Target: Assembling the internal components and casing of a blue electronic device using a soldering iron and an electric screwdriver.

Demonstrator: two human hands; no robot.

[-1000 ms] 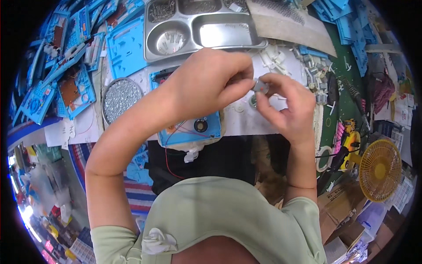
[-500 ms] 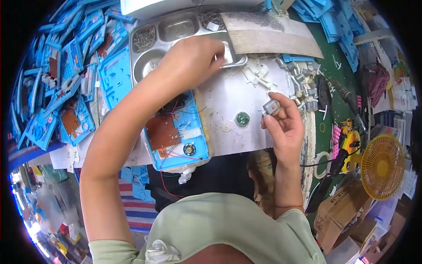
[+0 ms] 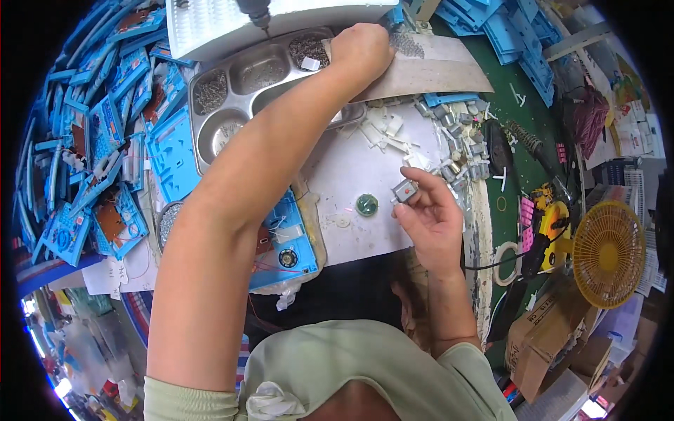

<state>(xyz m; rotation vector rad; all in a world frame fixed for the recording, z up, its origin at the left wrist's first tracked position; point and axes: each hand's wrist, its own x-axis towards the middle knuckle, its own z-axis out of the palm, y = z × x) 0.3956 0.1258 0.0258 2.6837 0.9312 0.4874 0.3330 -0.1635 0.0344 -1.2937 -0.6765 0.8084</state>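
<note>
R hand point(image 3: 437, 226) was clamped on sm. silver motor point(image 3: 405, 190) — held over white paper point(image 3: 386, 235), nr round green pot point(image 3: 366, 205). L hand point(image 3: 361, 50) was at L edge of pale board point(image 3: 435, 76) — fingertips hidden, couldn't tell grip.

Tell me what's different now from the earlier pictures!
The left hand moved from beside the small grey motor, away from the body, to the near-left end of the pale board. The right hand still holds the motor.

Green worktop point(image 3: 507, 74), yellow fan point(image 3: 608, 254), cardboard box point(image 3: 539, 337)
</note>
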